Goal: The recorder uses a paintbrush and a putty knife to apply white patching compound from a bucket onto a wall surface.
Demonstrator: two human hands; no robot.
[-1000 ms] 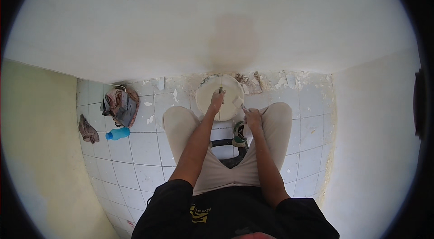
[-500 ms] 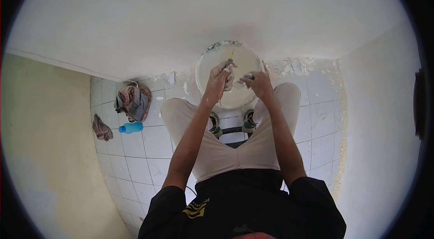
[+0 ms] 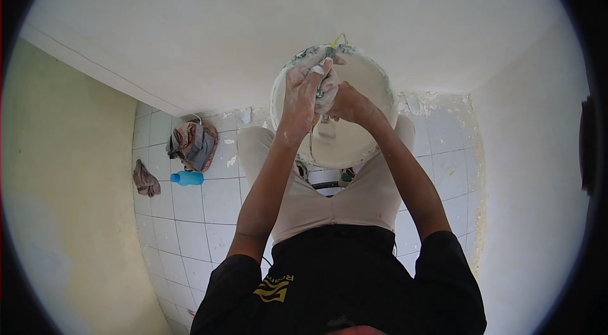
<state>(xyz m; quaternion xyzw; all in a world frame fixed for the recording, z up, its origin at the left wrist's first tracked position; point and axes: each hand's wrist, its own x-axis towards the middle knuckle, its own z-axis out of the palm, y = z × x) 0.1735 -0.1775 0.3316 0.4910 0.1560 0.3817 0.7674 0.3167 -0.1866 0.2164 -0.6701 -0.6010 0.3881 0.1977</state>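
Observation:
Between my knees stands a large round white bucket (image 3: 393, 91) with a smeared rim and a pale surface inside. Above it, my left hand (image 3: 309, 85), coated in white residue, is closed around a thin tool with a grey grip and yellow tip (image 3: 332, 47). A thin pale strand curls from that tip. My right hand (image 3: 349, 104) is bent inward against the left, fingers curled; what they grip is mostly hidden. Just below the hands shows a small flat pale piece (image 3: 327, 128), and I cannot tell which hand has it.
A pale wall (image 3: 392, 6) rises directly behind the bucket. On the tiled floor (image 3: 218, 202) to the left lie a bundled bag or cloth (image 3: 192, 145), a blue bottle (image 3: 187, 178) and a brown rag (image 3: 146, 179). Chipped plaster edges the floor at right.
My right hand has moved left and now meets my left hand, which is raised slightly. Both hands and the bucket appear larger in view.

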